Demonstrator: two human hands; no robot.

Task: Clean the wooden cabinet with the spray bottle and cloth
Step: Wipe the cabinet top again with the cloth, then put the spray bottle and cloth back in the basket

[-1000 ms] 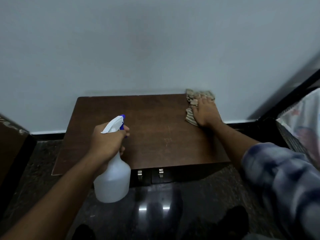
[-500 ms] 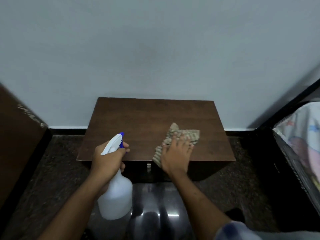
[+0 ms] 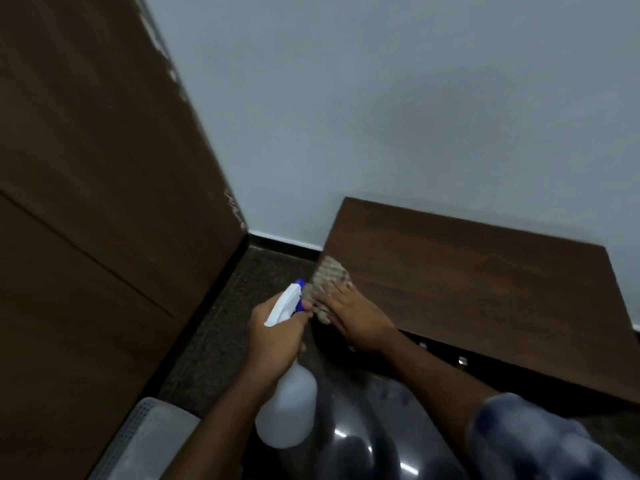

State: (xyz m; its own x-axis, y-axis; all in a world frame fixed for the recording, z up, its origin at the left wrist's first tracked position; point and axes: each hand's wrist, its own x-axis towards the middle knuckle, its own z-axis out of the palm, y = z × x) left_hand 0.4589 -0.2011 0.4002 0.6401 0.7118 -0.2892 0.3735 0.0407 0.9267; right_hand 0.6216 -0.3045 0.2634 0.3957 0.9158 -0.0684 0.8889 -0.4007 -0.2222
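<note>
Head view: my right hand (image 3: 356,317) lies flat, fingers spread, on the beige ribbed cloth (image 3: 327,275) at the front-left corner of the wooden cabinet (image 3: 485,282). So this hand is open and pressing, not gripping; the cloth is trapped under palm and fingers, and part of it hangs over the left edge. My left hand (image 3: 277,337) is closed around the neck of the spray bottle (image 3: 287,410), index near the trigger. The white head with blue nozzle (image 3: 299,285) points toward the cloth, very near to it. The bottle is held in the air in front of the cabinet, above the dark floor (image 3: 214,341), not resting on anything.

I judge the step is wiping the left edge and corner. To do it well I think: keep the palm flat w/ even pressure, and fold the hanging part around the edge so top and side get cleaned in one pass. Go along the wood grain, overlapping strokes, no skipped strip near the wall (image 3: 381,116). If I spray, only a short burst, since too much liquid can mark the wood. Keep the bottle clear of the wiping path, and watch the tall brown panel (image 3: 86,202) at the left, it is near my elbow. The picture is blurred, so I cannot tell if the top is wet or dry.
</note>
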